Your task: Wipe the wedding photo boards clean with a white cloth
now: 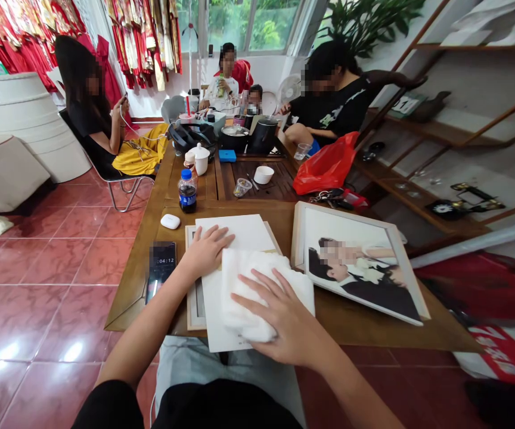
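My right hand (pixel 284 319) lies flat with fingers spread on a folded white cloth (pixel 257 280), pressing it onto a white sheet (pixel 239 235). That sheet rests on a pale picture frame (pixel 191 298) at the near edge of the wooden table (pixel 150 220). My left hand (pixel 206 250) is open too, palm down on the sheet's left side, holding it in place. A second frame with a wedding photo (pixel 360 268) sits just right of the cloth.
A phone (pixel 160 265), a white earbud case (pixel 170 221) and a cola bottle (pixel 187 191) stand left of the sheet. Farther back are a tea tray, cups, kettles and a red plastic bag (pixel 326 167). Several people sit round the far end.
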Demonstrator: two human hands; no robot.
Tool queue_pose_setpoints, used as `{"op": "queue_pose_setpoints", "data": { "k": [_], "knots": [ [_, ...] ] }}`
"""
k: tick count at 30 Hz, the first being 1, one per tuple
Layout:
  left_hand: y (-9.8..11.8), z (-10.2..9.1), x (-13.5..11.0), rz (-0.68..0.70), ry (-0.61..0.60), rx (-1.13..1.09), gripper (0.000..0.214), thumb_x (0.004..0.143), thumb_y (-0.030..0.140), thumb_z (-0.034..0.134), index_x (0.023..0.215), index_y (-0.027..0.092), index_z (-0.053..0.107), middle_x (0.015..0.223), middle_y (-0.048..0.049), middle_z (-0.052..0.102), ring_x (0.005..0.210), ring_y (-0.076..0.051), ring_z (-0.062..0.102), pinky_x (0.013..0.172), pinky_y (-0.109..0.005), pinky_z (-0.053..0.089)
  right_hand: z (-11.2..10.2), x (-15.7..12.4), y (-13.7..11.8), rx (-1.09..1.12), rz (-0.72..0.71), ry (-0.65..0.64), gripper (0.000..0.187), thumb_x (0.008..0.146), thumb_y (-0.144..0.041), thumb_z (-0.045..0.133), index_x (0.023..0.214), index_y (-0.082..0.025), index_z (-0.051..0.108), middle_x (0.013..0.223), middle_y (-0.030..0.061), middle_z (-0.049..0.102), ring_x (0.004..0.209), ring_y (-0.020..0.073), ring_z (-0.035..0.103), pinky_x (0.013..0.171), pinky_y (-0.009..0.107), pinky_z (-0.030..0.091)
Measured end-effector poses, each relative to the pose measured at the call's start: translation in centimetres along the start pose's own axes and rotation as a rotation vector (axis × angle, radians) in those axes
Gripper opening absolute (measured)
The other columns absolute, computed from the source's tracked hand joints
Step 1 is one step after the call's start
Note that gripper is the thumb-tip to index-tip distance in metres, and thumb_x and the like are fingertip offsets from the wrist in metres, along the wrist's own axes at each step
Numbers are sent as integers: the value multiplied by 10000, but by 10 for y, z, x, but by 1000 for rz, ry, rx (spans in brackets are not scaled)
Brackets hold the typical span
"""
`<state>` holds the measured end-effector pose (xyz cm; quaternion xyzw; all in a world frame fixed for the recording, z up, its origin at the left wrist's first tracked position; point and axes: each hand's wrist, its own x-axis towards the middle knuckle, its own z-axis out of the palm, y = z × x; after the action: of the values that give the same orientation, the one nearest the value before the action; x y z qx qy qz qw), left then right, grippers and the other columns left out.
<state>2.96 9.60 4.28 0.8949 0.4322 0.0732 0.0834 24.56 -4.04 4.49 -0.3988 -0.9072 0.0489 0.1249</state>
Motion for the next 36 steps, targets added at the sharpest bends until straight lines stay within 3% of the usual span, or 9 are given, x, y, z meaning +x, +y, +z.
{"op": "queue_pose_setpoints", "data": {
  "k": [5,11,14,17,22,26,29,34,36],
  "knots": [
    [-1,0,1,-8,-20,-7,462,1064,277,340,1506,283,474,1627,-58,406,1533,-281,308,1233,-634,197,-8,2,4,71,-158,-96,759,720,-432,736,1449,-328,550,1582,63,462,1482,378,346,1196,661,192],
    [1,0,0,-4,5,8,458,1061,255,340,1494,282,485,1621,-58,418,1523,-278,329,1231,-618,220,11,-4,-7,-48,202,145,584,818,-386,661,1388,-269,609,1517,108,530,1430,395,416,1140,673,273],
    [2,-1,-1,-7,-3,13,454,1065,262,337,1495,274,483,1625,-61,410,1524,-277,328,1232,-616,221,15,-7,-8,-71,267,191,540,862,-402,633,1384,-265,614,1509,114,540,1428,391,419,1139,670,275],
    [3,-2,-1,-13,-11,16,468,1057,237,346,1506,267,471,1631,-65,399,1530,-278,315,1234,-615,218,8,-5,-4,-21,138,104,593,851,-424,651,1423,-284,583,1544,97,506,1460,389,378,1166,678,232],
    [1,1,1,-14,-23,18,477,1048,232,359,1511,273,465,1625,-72,407,1530,-284,312,1228,-642,206,-11,9,-4,169,-186,-172,739,748,-451,728,1453,-316,553,1575,61,473,1498,377,322,1218,680,104],
    [-2,5,3,-16,-5,19,470,1053,243,348,1507,281,467,1619,-67,419,1523,-277,323,1226,-640,211,-17,22,-13,235,-247,-253,716,729,-364,725,1428,-328,578,1564,45,489,1498,365,328,1227,675,65],
    [-3,6,4,-31,-5,22,472,1050,230,355,1502,306,468,1615,-55,428,1523,-263,324,1228,-630,212,-12,24,-19,221,-163,-220,699,737,-376,715,1422,-316,587,1556,53,499,1490,373,340,1222,677,108],
    [0,1,-1,-4,-2,6,459,1057,287,372,1506,309,466,1620,-60,418,1525,-285,319,1229,-624,217,6,16,-29,69,205,20,600,803,-363,660,1395,-272,615,1533,97,519,1459,411,371,1170,714,203],
    [2,-1,-2,-9,10,3,457,1060,280,356,1501,307,472,1614,-59,427,1519,-284,330,1229,-622,221,8,15,-29,38,257,63,575,828,-357,637,1394,-261,615,1532,105,519,1460,419,365,1158,724,206]
  ]
}}
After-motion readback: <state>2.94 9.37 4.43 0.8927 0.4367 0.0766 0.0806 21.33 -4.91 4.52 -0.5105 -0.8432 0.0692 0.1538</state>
